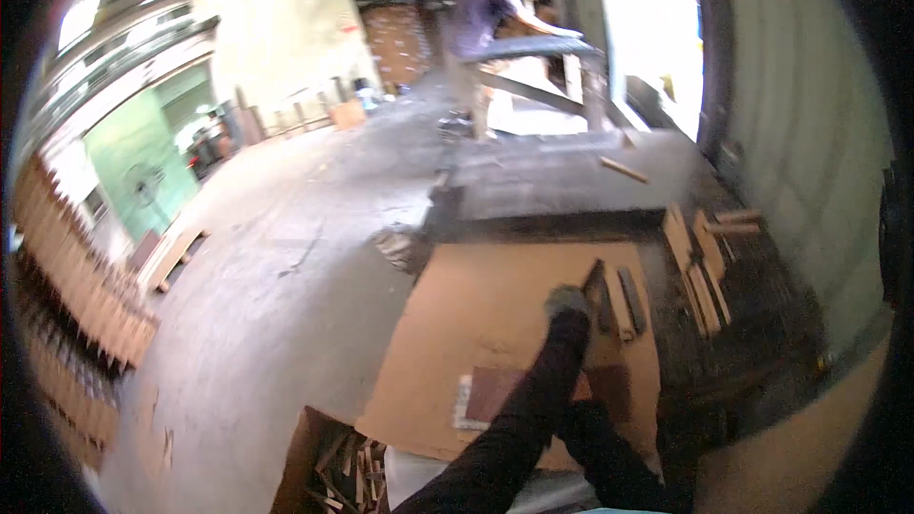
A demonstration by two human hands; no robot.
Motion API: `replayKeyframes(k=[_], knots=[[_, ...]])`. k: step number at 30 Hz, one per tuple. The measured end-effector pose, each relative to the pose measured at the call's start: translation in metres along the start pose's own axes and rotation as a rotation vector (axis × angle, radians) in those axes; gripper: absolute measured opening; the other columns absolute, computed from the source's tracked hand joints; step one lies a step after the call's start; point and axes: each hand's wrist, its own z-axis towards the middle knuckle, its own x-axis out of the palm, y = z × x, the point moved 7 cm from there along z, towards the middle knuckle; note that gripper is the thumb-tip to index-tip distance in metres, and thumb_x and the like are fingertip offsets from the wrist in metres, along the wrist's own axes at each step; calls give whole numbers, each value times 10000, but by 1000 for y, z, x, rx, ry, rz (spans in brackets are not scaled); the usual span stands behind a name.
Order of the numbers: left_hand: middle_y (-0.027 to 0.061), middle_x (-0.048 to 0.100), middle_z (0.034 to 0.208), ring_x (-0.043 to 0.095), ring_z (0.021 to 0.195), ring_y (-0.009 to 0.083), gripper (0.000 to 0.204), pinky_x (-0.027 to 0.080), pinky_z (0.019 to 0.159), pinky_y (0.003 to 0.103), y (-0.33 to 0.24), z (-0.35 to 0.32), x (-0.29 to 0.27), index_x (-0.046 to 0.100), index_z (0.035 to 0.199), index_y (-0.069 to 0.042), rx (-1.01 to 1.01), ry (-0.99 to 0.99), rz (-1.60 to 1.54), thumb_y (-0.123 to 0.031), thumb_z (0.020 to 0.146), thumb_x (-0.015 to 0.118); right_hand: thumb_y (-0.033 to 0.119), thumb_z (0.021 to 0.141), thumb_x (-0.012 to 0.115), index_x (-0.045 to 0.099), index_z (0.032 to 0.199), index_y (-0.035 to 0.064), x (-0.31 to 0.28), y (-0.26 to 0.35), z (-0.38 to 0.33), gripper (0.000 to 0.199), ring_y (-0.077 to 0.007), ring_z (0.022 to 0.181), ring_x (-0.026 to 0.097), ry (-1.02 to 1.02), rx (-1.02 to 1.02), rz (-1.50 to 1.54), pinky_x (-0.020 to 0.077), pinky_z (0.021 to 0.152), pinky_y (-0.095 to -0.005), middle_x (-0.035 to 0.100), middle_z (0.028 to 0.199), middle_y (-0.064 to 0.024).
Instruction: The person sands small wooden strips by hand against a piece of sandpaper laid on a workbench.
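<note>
My left arm stretches across a sheet of brown cardboard (447, 324) on the bench. At its end, my left hand (567, 301) looks greyish and blurred, close beside a dark upright strip (597, 290). Whether its fingers touch the strip I cannot tell. A pale wooden strip (619, 305) and a dark strip (631, 299) lie just to the right. My right forearm (602, 443) passes under the left one, which hides the right hand. Around the arms lie a reddish-brown flat piece (493, 392) with a whitish edge and a darker brown piece (610, 394).
Wooden strips (705, 290) lie along the bench's right side by the wall. Beyond is a dark tabletop (552, 176) with a loose stick (624, 169). A co-worker (481, 14) stands at a farther table. A box of wood offcuts (347, 471) stands at lower left.
</note>
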Motion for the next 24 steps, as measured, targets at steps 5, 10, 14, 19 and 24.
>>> replayKeyframes(k=[5, 10, 14, 19, 24], knots=[[141, 642, 962, 627, 894, 315, 403, 501, 770, 414, 62, -45, -29, 545, 1096, -77, 61, -7, -116, -400, 858, 584, 333, 776, 677, 673, 1006, 93, 27, -1, -1, 332, -325, 899, 609, -5, 17, 26, 495, 801, -431, 647, 970, -160], [118, 548, 693, 573, 582, 328, 151, 435, 480, 407, 143, -180, -71, 496, 933, -87, 475, -307, -346, -220, 890, 553, 327, 755, 697, 693, 958, 93, 5, -13, -4, 309, -310, 828, 632, -87, -25, -81, 512, 755, -421, 660, 913, -155], [111, 544, 707, 568, 576, 312, 248, 428, 476, 397, 190, -284, -59, 493, 1099, -92, 164, 93, 141, -212, 889, 549, 319, 728, 725, 693, 962, 112, 11, -7, -5, 315, -277, 749, 641, -95, 48, 110, 510, 702, -393, 663, 834, -139], [116, 550, 759, 572, 617, 309, 283, 435, 511, 394, 174, -246, -27, 474, 1136, -88, 190, 106, 146, -217, 893, 541, 325, 722, 732, 693, 963, 121, 13, -22, -5, 318, -278, 732, 632, -122, -5, -52, 503, 683, -387, 655, 805, -133], [120, 556, 810, 576, 658, 305, 319, 441, 545, 392, 152, -204, -43, 456, 1174, -84, 224, 13, 87, -221, 897, 533, 309, 708, 740, 699, 907, 109, 3, 0, -3, 285, -274, 718, 616, -177, -49, -26, 498, 663, -383, 633, 794, -121]])
